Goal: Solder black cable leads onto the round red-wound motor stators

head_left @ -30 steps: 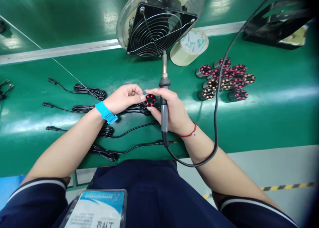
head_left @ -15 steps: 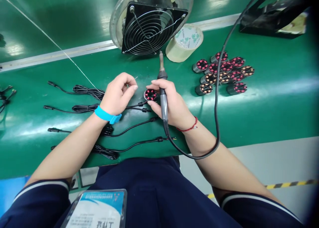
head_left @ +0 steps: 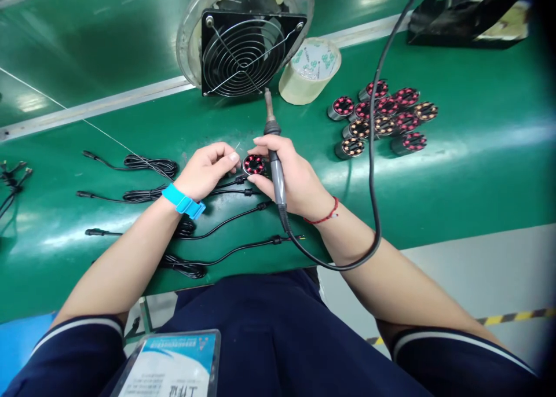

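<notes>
My right hand (head_left: 302, 180) is closed around the grey handle of a soldering iron (head_left: 278, 180), whose metal tip points away from me. Its thumb and fingertips also grip a small round motor stator (head_left: 254, 165) with red windings, face up. Close to the left side of that stator, my left hand (head_left: 202, 171) pinches a thin solder wire (head_left: 110, 136). The wire runs in from the upper left, and a short end pokes out past the fingertips. Black cables (head_left: 230, 220) lie in rows beneath and beside both hands, partly hidden by them.
A fan with a wire guard (head_left: 243, 67) stands at the back, beside a roll of tape (head_left: 299, 84). Several more stators (head_left: 386, 106) are grouped at the right. The iron's black cord (head_left: 372, 154) loops over my right forearm. A dark holder (head_left: 464, 32) sits back right.
My left hand has come closer to the stator, its fingers now nearly at the rim. My right hand keeps its hold on iron and stator. The view has shifted slightly.
</notes>
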Demonstrator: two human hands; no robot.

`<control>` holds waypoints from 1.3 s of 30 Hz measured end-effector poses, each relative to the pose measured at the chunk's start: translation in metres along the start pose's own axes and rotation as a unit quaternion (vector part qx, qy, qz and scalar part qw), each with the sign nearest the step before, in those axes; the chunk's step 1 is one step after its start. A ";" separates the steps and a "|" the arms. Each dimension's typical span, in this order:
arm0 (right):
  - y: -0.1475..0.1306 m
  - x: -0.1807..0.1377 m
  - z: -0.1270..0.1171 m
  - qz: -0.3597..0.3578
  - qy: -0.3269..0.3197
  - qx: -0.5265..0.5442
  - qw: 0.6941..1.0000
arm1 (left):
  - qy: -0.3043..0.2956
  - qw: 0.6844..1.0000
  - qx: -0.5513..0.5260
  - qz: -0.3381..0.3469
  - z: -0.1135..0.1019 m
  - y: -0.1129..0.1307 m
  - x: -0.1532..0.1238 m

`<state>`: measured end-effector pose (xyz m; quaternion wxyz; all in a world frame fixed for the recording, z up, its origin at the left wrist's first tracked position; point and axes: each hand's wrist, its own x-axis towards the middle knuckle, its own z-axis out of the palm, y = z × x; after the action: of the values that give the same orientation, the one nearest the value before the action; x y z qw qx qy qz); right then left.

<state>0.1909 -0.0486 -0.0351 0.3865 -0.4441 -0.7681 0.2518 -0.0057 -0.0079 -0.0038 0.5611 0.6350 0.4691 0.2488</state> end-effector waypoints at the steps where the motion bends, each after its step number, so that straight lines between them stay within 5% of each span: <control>1: 0.000 0.000 0.000 0.006 0.007 0.001 1.000 | -0.004 1.000 -0.006 -0.007 0.000 0.000 0.000; 7: 0.001 0.001 0.002 0.018 0.024 -0.013 0.999 | -0.050 0.998 0.018 -0.040 0.001 0.005 -0.003; 16: 0.008 0.004 0.006 0.027 0.000 -0.040 0.999 | 0.135 0.990 0.025 -0.004 -0.008 -0.007 0.007; 21: 0.009 0.004 0.005 -0.005 -0.027 -0.024 0.999 | 0.078 0.977 0.187 0.068 -0.002 -0.007 0.006; 24: 0.010 0.004 0.004 -0.005 -0.031 -0.016 0.999 | 0.057 0.960 0.269 0.045 -0.001 -0.004 0.006; 30: 0.008 0.005 0.002 0.003 -0.045 -0.019 0.999 | 0.011 0.980 0.201 -0.005 -0.003 -0.001 0.008; 35: 0.006 0.009 -0.004 0.015 -0.058 -0.040 0.997 | 0.076 0.990 0.118 0.009 -0.003 -0.004 0.009; 39: 0.011 0.011 -0.015 0.040 -0.056 -0.034 0.997 | 0.076 0.975 0.204 0.039 -0.004 -0.004 0.002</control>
<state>0.2049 -0.0329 -0.0307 0.3175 -0.4721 -0.7784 0.2654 -0.0091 -0.0045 -0.0069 0.3723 0.7331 0.5263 0.2167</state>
